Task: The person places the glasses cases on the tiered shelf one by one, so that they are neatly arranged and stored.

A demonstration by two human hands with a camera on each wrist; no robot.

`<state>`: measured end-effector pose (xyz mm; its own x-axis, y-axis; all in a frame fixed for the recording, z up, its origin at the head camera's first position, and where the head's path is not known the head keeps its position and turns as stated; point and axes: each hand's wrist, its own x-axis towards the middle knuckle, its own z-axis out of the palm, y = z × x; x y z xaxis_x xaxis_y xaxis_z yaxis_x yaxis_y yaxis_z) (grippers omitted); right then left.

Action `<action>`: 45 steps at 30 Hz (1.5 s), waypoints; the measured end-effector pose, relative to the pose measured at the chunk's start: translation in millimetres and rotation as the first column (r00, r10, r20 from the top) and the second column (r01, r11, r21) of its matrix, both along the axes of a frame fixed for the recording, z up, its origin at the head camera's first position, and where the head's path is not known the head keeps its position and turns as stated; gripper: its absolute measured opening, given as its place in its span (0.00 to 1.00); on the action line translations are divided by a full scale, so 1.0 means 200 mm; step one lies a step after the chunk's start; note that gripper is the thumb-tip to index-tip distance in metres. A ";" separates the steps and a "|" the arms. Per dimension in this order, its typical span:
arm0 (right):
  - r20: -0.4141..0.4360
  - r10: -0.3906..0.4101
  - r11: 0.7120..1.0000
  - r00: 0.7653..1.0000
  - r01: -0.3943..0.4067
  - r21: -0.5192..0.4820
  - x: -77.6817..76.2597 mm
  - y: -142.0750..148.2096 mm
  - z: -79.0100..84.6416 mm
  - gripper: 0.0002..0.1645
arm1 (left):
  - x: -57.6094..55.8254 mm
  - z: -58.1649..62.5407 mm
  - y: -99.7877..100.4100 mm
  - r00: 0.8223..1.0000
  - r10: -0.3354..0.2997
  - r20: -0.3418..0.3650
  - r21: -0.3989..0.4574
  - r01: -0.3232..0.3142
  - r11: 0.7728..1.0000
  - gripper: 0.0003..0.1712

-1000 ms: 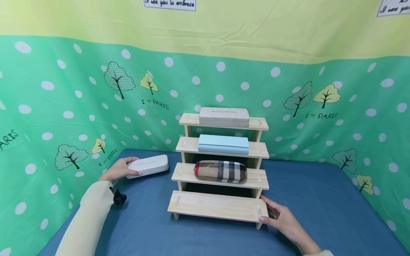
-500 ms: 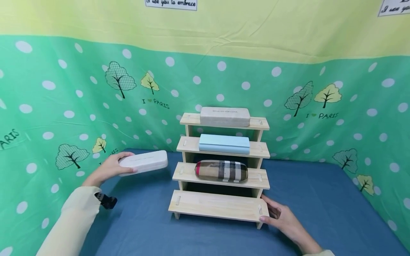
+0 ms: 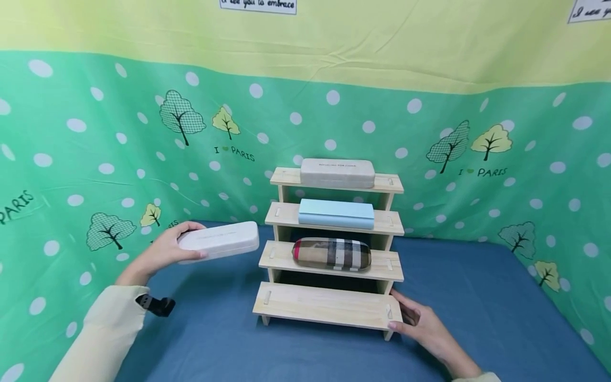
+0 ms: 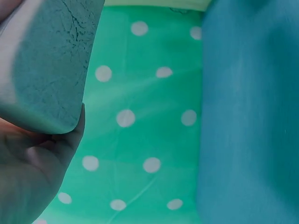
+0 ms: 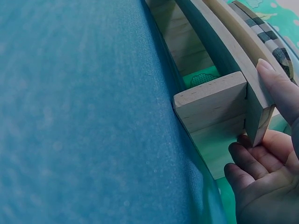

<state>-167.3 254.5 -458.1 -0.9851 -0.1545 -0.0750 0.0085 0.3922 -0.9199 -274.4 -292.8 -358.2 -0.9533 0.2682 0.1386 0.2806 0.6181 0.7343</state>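
Note:
My left hand [image 3: 164, 248] grips one end of a white glasses case [image 3: 221, 240], which is raised over the blue cloth left of a wooden tiered stand [image 3: 324, 305]. From the left wrist view, the case's creased side [image 4: 53, 60] fills the upper left corner above my palm. My right hand [image 3: 425, 326] holds the right end of the stand's lowest step, thumb on top and fingers curled beneath. Higher steps carry a plaid glasses case [image 3: 331, 253], a light blue glasses case [image 3: 336, 214] and, at the top, a pale grey glasses case [image 3: 337, 174].
Blue cloth [image 3: 210, 339] covers the table under the stand. Behind and at the sides hangs a green and yellow curtain [image 3: 305, 116] with dots and trees. A black strap device [image 3: 156, 305] sits on the left wrist.
The left hand has lifted the white glasses case off the blue cloth, drawing it slightly nearer at first, then moving it right toward the stand. The right hand keeps its hold.

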 end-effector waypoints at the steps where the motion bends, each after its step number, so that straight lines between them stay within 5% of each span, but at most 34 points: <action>1: -0.001 0.001 1.000 1.000 -0.001 0.000 0.00 0.00 0.00 0.44 | 0.01 0.01 0.01 1.000 -0.006 -0.003 0.009 0.006 1.000 0.33; 14: 0.016 -0.017 1.000 1.000 0.017 0.005 -0.01 0.01 -0.02 0.46 | 0.15 0.12 0.20 0.984 -0.126 -0.122 0.064 0.135 0.989 0.32; 21: -0.003 -0.006 1.000 1.000 0.006 0.005 -0.01 0.01 -0.03 0.45 | 0.21 0.13 0.36 0.970 -0.187 -0.158 0.120 0.207 0.971 0.34; 30: -0.007 -0.011 1.000 1.000 0.011 0.010 -0.01 0.01 -0.03 0.44 | 0.27 0.05 0.59 0.945 -0.270 -0.185 0.110 0.293 0.950 0.35; 45: 0.000 -0.009 1.000 1.000 0.009 -0.001 -0.01 0.01 -0.02 0.44 | 0.34 -0.15 0.83 0.922 -0.292 -0.256 0.120 0.330 0.936 0.37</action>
